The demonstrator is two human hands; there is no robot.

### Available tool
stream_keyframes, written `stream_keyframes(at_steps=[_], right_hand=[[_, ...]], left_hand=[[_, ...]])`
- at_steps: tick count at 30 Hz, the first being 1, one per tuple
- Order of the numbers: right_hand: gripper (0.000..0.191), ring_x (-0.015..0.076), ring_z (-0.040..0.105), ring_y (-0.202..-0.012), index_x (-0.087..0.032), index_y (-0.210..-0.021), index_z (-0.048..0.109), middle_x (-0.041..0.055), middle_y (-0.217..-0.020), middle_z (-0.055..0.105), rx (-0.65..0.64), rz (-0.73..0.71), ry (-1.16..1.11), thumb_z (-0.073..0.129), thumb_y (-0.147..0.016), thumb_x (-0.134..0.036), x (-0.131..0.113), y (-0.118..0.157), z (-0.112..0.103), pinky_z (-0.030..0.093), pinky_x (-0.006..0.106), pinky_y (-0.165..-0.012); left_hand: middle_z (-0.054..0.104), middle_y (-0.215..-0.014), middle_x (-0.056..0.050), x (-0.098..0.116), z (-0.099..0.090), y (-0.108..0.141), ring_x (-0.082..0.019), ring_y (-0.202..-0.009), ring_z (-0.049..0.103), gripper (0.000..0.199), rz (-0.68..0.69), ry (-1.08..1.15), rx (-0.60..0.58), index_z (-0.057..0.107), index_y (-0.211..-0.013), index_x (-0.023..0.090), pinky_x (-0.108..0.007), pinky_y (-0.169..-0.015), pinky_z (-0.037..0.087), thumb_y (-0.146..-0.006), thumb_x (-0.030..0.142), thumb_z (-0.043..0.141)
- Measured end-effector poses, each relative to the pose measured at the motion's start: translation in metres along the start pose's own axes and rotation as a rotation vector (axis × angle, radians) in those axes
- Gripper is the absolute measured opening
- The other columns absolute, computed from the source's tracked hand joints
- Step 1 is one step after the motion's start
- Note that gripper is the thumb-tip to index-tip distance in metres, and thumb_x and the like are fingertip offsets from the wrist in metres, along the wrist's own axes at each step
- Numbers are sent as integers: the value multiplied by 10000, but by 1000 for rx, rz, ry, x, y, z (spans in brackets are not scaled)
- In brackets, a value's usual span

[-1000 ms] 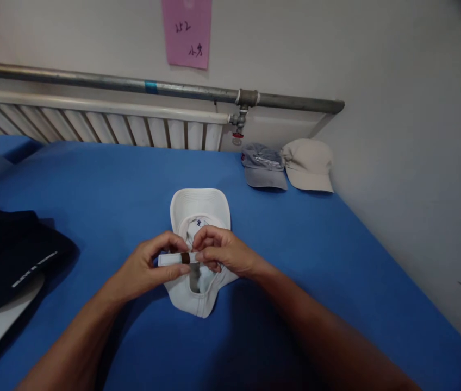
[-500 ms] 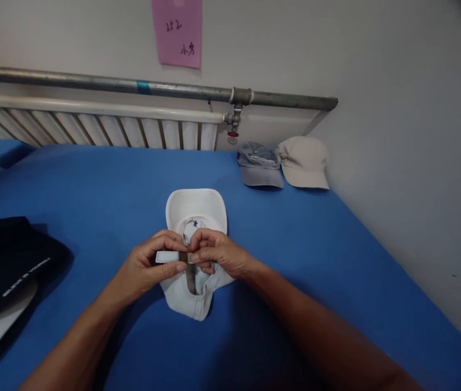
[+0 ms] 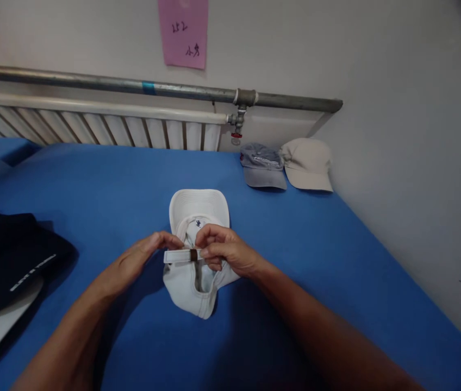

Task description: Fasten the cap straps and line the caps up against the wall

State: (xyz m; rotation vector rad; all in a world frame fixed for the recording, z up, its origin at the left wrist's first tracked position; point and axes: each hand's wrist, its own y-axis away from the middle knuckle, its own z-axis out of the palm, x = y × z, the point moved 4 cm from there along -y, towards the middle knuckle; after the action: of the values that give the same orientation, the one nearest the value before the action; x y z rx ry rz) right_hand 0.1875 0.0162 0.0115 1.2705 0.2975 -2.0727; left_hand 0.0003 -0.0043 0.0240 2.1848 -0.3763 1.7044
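Observation:
A white cap (image 3: pixel 184 288) lies upside down on the blue surface, its brim pointing away from me. Its back strap (image 3: pixel 178 256) stretches sideways over the opening and passes through a brown buckle (image 3: pixel 193 255). The strap's right part is pinched between the thumb and fingers of my right hand (image 3: pixel 226 250). My left hand (image 3: pixel 144 251) is at the cap's left side, fingers reaching to just behind the strap; its thumb is hidden, and whether it touches the strap is unclear.
A grey cap (image 3: pixel 262 165) and a beige cap (image 3: pixel 307 164) sit at the back right by the wall. Dark caps (image 3: pixel 18 260) with a white brim (image 3: pixel 6 323) lie at the left edge. Behind the blue surface (image 3: pixel 112 179) are a radiator (image 3: pixel 132 130) and a pipe (image 3: pixel 104 81).
My left hand has let go of the strap and moved slightly left, exposing more of the strap and buckle. My right hand still pinches it. The view has shifted a little.

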Motion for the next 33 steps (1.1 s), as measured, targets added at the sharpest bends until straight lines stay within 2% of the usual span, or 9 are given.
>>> stream_keyframes(at_steps=[3,7,9,12,14,20,24,28,33], right_hand=[[186,21,310,-384,-175,-800,608,-101,-512,459,39,12,15,650,-630,-113,-3,3,-6,264,168,-379],[183,28,307,-398,-172,-808,640,-92,-513,446,68,27,115,600,-639,-115,-5,6,-11,261,173,-390],[191,31,315,-406,-171,-830,661,-86,-525,447,72,23,201,580,-663,-126,-8,7,-9,272,176,-401],[212,44,434,-493,-183,-925,679,-39,-682,570,48,15,329,620,-722,-179,-13,10,-2,347,184,-464],[258,51,491,-559,-197,-976,675,-11,-820,623,15,40,369,690,-720,-228,-13,11,2,376,186,-495],[269,69,527,-591,-203,-965,670,-6,-851,634,-61,81,323,717,-706,-260,-11,12,0,401,192,-500],[294,63,490,-573,-194,-936,679,-47,-698,590,-87,98,427,765,-657,-221,-13,14,2,380,194,-533],[213,70,476,-552,-176,-857,663,-56,-607,550,-94,112,528,757,-696,-280,-14,16,7,363,208,-536],[156,67,437,-496,-183,-833,638,-66,-555,516,-25,51,581,722,-728,-262,-15,15,4,312,208,-491]], left_hand=[[687,-1085,-75,10,-3,1,-267,-1054,566,427,4,-144,-4,712,-1043,243,-406,-991,386,-945,521,403],[677,-1016,-52,20,2,1,-235,-965,581,257,63,-269,-136,701,-1021,232,-354,-883,438,-861,402,593],[675,-980,-42,20,4,1,-203,-898,587,227,62,-239,-191,692,-998,212,-309,-811,451,-849,362,609],[673,-917,-30,15,6,0,-171,-824,582,203,32,-141,-222,676,-956,184,-274,-745,450,-859,342,592],[671,-923,-33,12,7,0,-174,-843,587,205,23,-83,-232,671,-953,172,-280,-758,455,-854,338,602],[680,-992,-51,6,9,0,-188,-902,602,250,9,36,-230,669,-1024,171,-312,-804,463,-839,335,628],[677,-961,-51,5,8,0,-192,-870,599,265,-19,15,-214,670,-1016,164,-320,-771,466,-832,349,627],[661,-909,-43,3,9,-1,-177,-822,583,258,-40,9,-225,660,-995,153,-295,-722,457,-829,345,616],[552,-688,22,5,6,1,-99,-569,439,286,-63,14,-214,650,-1020,161,-217,-514,340,-847,382,593]])
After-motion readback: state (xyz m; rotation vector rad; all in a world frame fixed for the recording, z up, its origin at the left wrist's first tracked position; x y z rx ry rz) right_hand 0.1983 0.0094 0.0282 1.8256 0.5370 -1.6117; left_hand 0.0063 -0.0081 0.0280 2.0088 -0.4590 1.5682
